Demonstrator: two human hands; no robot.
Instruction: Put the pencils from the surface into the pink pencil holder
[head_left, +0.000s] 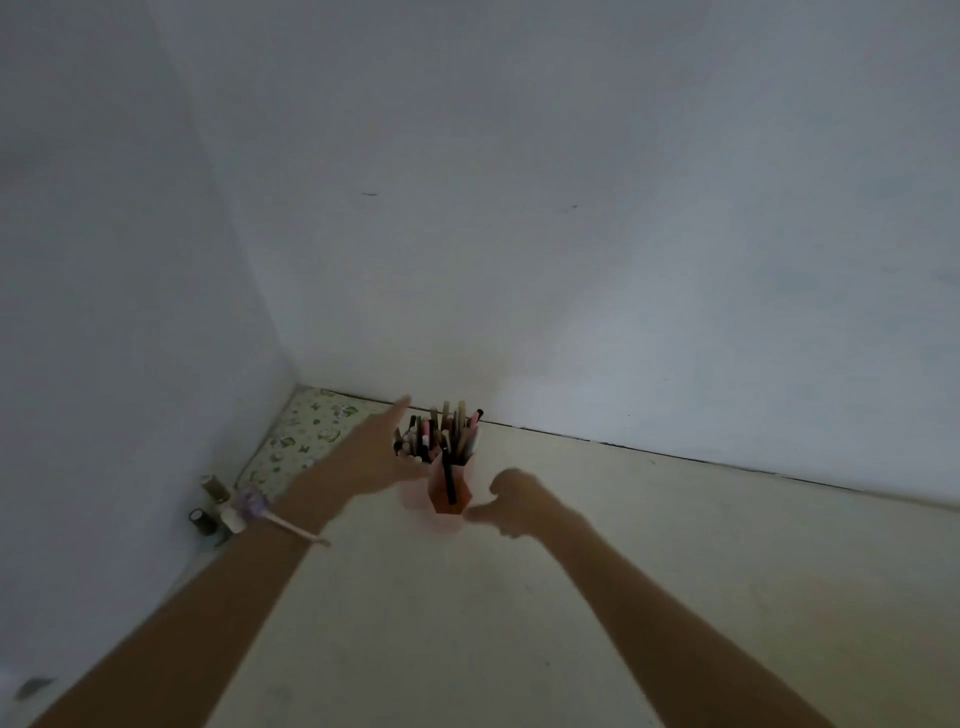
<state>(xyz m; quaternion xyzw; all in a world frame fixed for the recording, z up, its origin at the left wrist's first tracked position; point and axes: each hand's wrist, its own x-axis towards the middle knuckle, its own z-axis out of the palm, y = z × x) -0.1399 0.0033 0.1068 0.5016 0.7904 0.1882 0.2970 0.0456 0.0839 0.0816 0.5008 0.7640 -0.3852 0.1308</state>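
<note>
Pale cream surface (519, 597) running back to blank white walls (519, 208) that meet in a corner at the left rear. Dim, blurred view, so fine detail lost.

Pink pencil holder (450, 488) upright near the back edge of the surface, close to the rear wall, roughly centre. Crammed with pencils (441, 434) standing on end and fanning out above the rim, some dark, some pink or tan; one dark pencil seen through or against the holder's front face. No loose pencils discernible on the cream area.

Left hand (371, 457) just beside the holder on its left, reaching forward and up, index finger extended toward the wall, edge of the hand near or touching the pencil tips; contact not clear through the blur. Opened out, gripping nothing visible. Thin pale bracelet (298, 530) around the left wrist, bearing a lilac flower-like charm.

Right hand (511, 501) just beside the holder on its right, low near the base, fingers curled loosely inward with the thumb pointing toward the holder. Partly curled but holding nothing visible; touching the holder or not, impossible to tell.

Both bare forearms stretching in from the lower corners.

Farther left, floral-patterned mat (296, 441) lying in the corner. Small spools or rolls (213, 506) grouped at its near end, beside the left wall.
</note>
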